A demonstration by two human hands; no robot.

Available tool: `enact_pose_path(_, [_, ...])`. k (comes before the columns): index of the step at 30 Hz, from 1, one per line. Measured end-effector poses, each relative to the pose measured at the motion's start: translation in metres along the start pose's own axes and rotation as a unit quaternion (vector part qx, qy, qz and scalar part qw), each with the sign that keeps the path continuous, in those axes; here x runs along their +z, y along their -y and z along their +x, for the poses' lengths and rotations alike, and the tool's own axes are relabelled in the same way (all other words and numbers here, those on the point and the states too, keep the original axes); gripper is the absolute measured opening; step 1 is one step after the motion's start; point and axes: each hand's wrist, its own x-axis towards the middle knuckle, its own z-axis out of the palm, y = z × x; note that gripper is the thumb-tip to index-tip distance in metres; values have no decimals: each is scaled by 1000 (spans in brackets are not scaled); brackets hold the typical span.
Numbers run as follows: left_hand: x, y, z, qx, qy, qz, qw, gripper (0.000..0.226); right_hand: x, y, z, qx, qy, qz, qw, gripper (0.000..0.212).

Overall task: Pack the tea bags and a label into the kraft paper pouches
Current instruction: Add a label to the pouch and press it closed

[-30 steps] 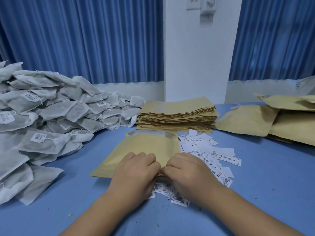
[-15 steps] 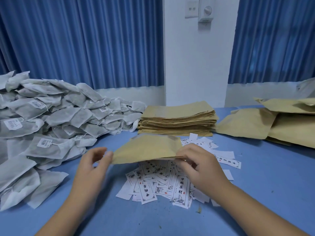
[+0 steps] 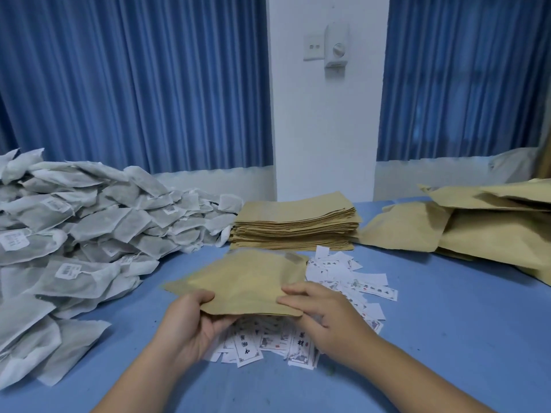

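A kraft paper pouch [image 3: 244, 281] is held flat just above the blue table [image 3: 447, 323], over a scatter of white printed labels [image 3: 351, 281]. My left hand [image 3: 190, 326] grips its near left edge, thumb on top and fingers underneath. My right hand [image 3: 322, 311] pinches the near right edge. A big heap of grey-white tea bags [image 3: 74, 234] with small tags fills the left side. A neat stack of empty kraft pouches [image 3: 295, 228] lies behind the held pouch.
Several bulging kraft pouches [image 3: 477, 231] are piled at the right. Blue curtains and a white pillar with a wall switch [image 3: 328, 46] stand behind the table.
The pouch went from lying under both hands to being lifted off the labels. My left hand let go, then took the near left edge again; the camera tilted up.
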Motion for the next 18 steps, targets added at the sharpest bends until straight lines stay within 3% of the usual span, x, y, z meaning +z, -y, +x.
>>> enact_pose_path(8, [39,8,-17,24,116,47,992,27,-36,-2,-41,-25,-58,-64,996,52])
enact_pose_path(18, [158,50,5,21,254,208,944,19,-126,-30,-74,-2,-229,-148,962,39])
